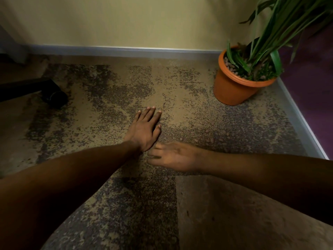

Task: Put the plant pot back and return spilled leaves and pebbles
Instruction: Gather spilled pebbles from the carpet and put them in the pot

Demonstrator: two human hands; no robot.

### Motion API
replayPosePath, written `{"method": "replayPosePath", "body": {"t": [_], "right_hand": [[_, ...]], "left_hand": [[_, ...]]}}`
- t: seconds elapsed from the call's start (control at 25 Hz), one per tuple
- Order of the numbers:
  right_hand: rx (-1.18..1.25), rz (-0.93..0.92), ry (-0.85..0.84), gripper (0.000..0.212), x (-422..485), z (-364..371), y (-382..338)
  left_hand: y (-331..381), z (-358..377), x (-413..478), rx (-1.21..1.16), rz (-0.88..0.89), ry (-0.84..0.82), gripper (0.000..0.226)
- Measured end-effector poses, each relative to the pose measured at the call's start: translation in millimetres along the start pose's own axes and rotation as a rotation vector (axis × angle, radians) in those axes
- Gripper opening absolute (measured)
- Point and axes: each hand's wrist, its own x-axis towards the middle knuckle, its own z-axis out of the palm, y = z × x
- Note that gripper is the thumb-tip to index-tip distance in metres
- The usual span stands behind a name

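An orange plant pot (230,87) stands upright in the far right corner, with long green leaves (281,29) rising from it and brownish pebbles on its soil. A few small pebbles (210,140) lie scattered on the carpet, right of my hands. My left hand (146,130) lies flat on the carpet, palm down, fingers together and pointing away. My right hand (171,156) is just behind it, blurred, low over the carpet with its fingers curled toward the left. Whether it holds pebbles cannot be made out.
The carpet (111,98) is mottled tan and dark. A black chair leg with a castor (54,96) sits at the left. A grey skirting board (126,51) runs along the yellow wall, and another along the purple wall at right.
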Motion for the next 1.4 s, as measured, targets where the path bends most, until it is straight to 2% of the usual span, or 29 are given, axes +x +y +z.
{"method": "replayPosePath", "body": {"t": [0.2, 0.36, 0.56, 0.68, 0.88, 1.12, 1.28, 1.36, 1.4], "right_hand": [[0.043, 0.013, -0.134, 0.036, 1, -1, -4], [0.07, 0.006, -0.106, 0.03, -3, -10, -7], [0.14, -0.115, -0.111, 0.012, -14, -11, -17], [0.124, -0.171, -0.149, 0.016, -23, -5, -22], [0.112, -0.106, -0.205, 0.022, -22, -6, -27], [0.047, -0.093, -0.239, 0.017, -14, -9, -33], [0.014, -0.03, -0.095, 0.019, -13, -34, -3], [0.021, 0.079, 0.026, 0.021, -12, -52, 30], [0.058, 0.188, 0.097, 0.024, -15, -63, 49]], "left_hand": [[-1, 2, 1, -0.001, 0.002, -0.005, 0.064], [-2, 3, 0, -0.001, 0.005, 0.003, 0.064], [-1, 2, 0, -0.003, -0.001, 0.004, 0.064], [-1, 2, 1, 0.002, 0.002, -0.005, 0.064], [-1, 1, 1, 0.004, 0.008, -0.005, 0.065], [-1, 1, 0, 0.016, 0.007, -0.008, 0.065], [-2, 2, 2, 0.005, 0.009, -0.017, 0.066], [-3, 2, 2, 0.011, 0.012, -0.032, 0.067], [-3, 2, 2, 0.016, 0.011, -0.032, 0.066]]}}
